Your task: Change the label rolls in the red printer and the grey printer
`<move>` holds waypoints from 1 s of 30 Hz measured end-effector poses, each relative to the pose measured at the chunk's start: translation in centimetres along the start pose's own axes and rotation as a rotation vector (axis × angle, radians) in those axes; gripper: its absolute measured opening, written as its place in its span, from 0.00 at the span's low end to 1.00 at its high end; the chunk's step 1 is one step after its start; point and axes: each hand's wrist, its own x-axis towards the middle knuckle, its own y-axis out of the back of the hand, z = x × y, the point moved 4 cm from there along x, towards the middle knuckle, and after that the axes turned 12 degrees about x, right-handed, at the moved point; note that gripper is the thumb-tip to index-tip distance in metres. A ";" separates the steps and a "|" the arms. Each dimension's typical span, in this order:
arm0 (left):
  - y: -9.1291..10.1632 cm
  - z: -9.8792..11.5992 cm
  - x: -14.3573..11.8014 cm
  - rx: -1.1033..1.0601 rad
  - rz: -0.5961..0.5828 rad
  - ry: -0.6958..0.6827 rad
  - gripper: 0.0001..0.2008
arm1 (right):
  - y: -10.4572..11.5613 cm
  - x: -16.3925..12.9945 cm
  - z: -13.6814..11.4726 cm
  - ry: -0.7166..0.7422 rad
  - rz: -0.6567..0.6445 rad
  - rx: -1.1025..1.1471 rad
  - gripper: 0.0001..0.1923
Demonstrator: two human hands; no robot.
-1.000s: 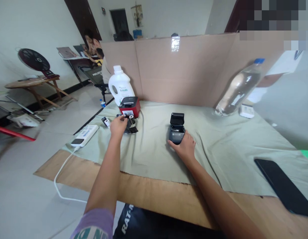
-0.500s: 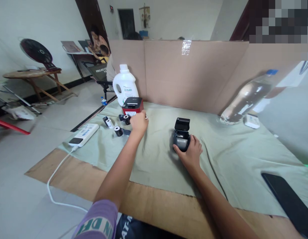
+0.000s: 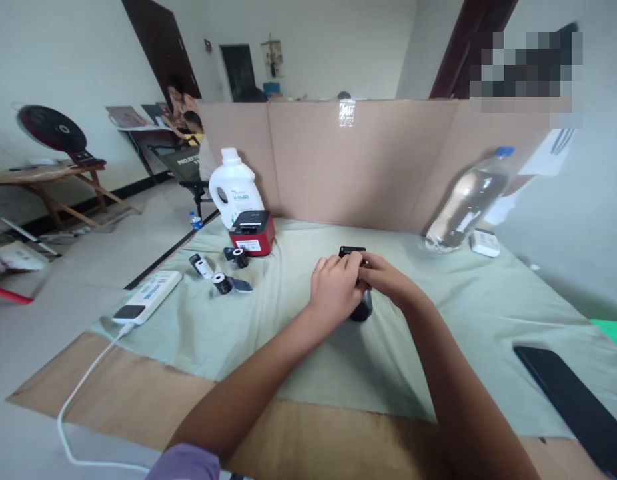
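Observation:
A small black printer [image 3: 362, 308] stands on the green cloth [image 3: 298, 347] at the table's middle, its lid [image 3: 352, 251] raised. My left hand [image 3: 333, 290] covers its left side, fingers curled over the open top; anything inside those fingers is hidden. From the right, my right hand [image 3: 388, 280] grips the printer, fingertips at the lid. The two hands touch above it.
Left of the hands are three small rolls [image 3: 221, 283], a red printer [image 3: 251, 233], a white jug [image 3: 233, 190] and a power strip [image 3: 148, 297] with its cable. A water bottle [image 3: 466, 200], white box [image 3: 484, 241] and black phone [image 3: 573, 393] are on the right. A cardboard wall [image 3: 363, 160] stands behind; people sit beyond.
My left hand left the rolls by the red printer and moved right onto the black printer. My right hand shifted from the printer's front up to its lid.

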 end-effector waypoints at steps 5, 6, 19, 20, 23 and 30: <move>-1.9 -1.5 0.0 -0.283 0.017 0.175 0.19 | 1.7 1.3 1.4 -0.079 0.079 0.016 0.12; -2.9 -2.0 -0.3 -0.384 -0.009 0.233 0.21 | 2.2 1.6 1.6 -0.070 0.092 0.016 0.12; -9.6 0.0 -9.4 -1.214 -0.202 0.522 0.32 | 3.6 3.5 3.7 0.059 0.038 -0.228 0.14; -9.8 0.1 -9.6 -1.235 -0.213 0.523 0.32 | 3.7 3.6 4.0 0.047 0.051 -0.268 0.15; -10.1 0.1 -9.6 -1.288 -0.263 0.537 0.33 | 3.9 3.9 4.8 0.017 0.098 -0.409 0.15; -9.9 0.1 -9.3 -1.278 -0.274 0.539 0.33 | 3.2 4.5 6.0 0.058 0.099 -0.601 0.15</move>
